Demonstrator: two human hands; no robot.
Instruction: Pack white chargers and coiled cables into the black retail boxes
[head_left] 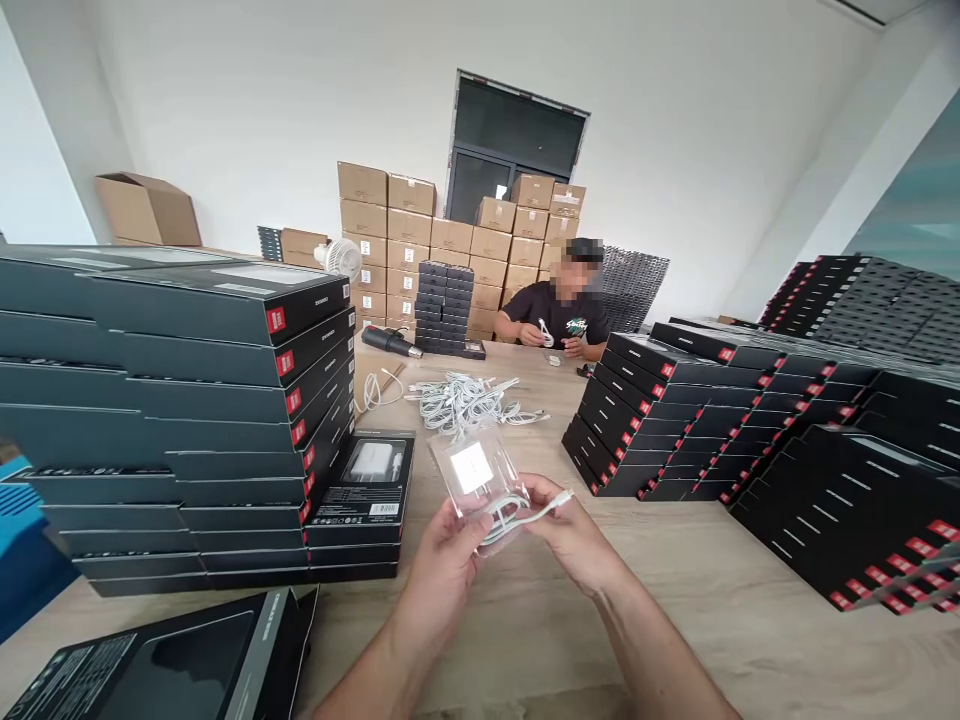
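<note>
A clear plastic bag (444, 455) with a white charger (471, 467) in it is held up over the table between my hands. My left hand (450, 548) pinches its lower left edge, the thumb on top. A coiled white USB cable (504, 522) lies across the bag's lower part, one plug sticking out to the right. My right hand (574, 535) is closed around the cable's right side; some of its fingers are hidden behind bag and cable. Just beyond the bag, a tangled heap of white cables (469, 402) rests on the table.
Tall stacks of black boxes (225, 400) rise on the left, with more black boxes (637, 400) on the right. An open black box (172, 660) lies front left. Across the table (487, 640) sits a person (562, 310) handling a white cable. A heat gun (391, 341) lies farther back.
</note>
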